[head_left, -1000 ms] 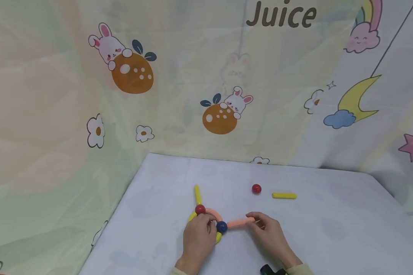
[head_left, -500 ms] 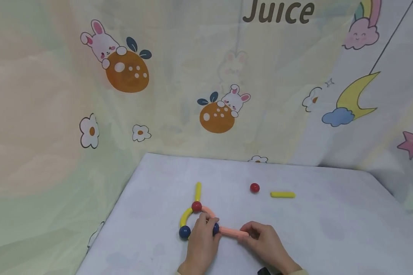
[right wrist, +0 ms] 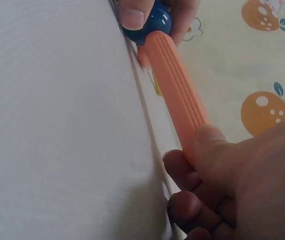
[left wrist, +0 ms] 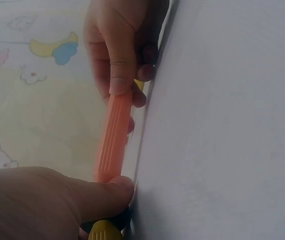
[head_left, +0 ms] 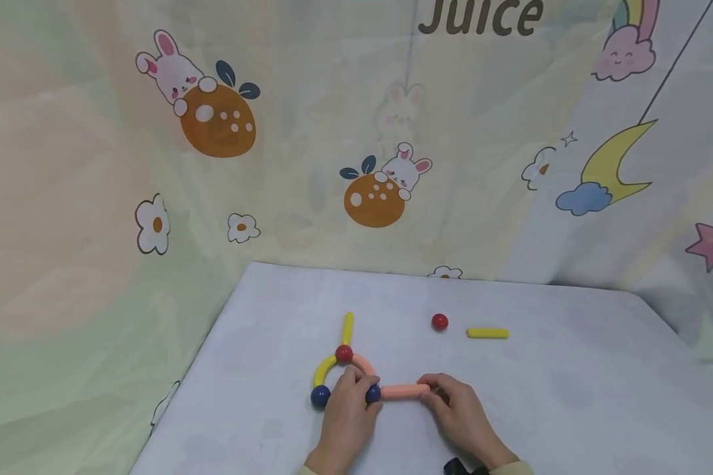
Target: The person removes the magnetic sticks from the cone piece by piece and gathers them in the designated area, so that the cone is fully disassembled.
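My left hand (head_left: 347, 415) pinches a dark blue ball (right wrist: 157, 22) between thumb and fingers. A straight salmon-pink rod (head_left: 403, 392) runs right from that ball, its end touching it. My right hand (head_left: 465, 412) pinches the rod's far end between thumb and fingers. The held ball belongs to a ring on the table: a curved pink rod (head_left: 364, 363), a red ball (head_left: 344, 354) at the top, a curved yellow rod (head_left: 323, 371) and a second blue ball (head_left: 320, 396) at left. From the red ball a straight yellow rod (head_left: 347, 328) points away. My left hand hides the ring's lower part.
A loose red ball (head_left: 440, 322) and a loose straight yellow rod (head_left: 487, 333) lie farther back on the white table (head_left: 570, 369). Behind the table hangs a printed cloth (head_left: 309, 132). A black object (head_left: 460, 467) shows by my right wrist.
The left hand has shifted from the ring's middle onto the right blue ball, uncovering the left one. The ring moved slightly left. The pink rod's right end dipped towards me, then swung back level.
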`<state>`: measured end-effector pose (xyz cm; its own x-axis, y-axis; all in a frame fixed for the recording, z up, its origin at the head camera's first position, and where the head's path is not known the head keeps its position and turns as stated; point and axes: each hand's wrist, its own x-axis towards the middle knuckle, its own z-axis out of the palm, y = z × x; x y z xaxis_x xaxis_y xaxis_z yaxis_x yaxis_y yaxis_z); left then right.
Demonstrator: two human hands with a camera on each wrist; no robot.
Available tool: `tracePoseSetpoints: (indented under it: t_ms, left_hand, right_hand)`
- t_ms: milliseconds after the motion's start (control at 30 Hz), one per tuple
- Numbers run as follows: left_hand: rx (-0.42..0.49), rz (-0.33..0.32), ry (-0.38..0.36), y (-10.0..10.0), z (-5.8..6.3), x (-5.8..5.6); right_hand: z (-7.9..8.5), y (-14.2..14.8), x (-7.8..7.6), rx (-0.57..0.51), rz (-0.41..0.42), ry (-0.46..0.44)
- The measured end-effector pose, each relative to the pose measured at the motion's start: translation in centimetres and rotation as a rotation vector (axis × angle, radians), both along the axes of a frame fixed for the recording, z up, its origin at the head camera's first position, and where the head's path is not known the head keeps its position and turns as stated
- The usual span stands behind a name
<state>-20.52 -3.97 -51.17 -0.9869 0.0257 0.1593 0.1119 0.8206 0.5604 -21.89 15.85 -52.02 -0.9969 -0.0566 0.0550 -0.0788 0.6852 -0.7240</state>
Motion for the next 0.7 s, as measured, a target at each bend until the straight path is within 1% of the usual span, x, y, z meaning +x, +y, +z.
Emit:
tracePoseSetpoints:
  t_ms: [200,400,500,600,700]
  left_hand:
    - [0.016,-0.001,0.0,0.1,0.0,0.2]
    - [0.035,0.002,0.009,0.0,0.0,0.4]
    - [0.021,-0.001,0.032,-0.1,-0.1,0.3]
    - [0.0,0.004,0.045,0.0,-0.4,0.1]
    - [-0.003,0.009,0.038,0.0,-0.6,0.1]
  right_hand:
    - [-0.1,0.3,-0.1,-0.023,-0.005,-0.025]
    - [0.0,1.6,-0.1,-0.12,-0.094,-0.055]
    - [-0.1,2.0,-0.2,-0.138,-0.081,-0.06]
    - [0.0,2.5,-0.4,-0.139,-0.084,-0.036]
    - [0.1,3.9,-0.6,-0.107,-0.116,0.02]
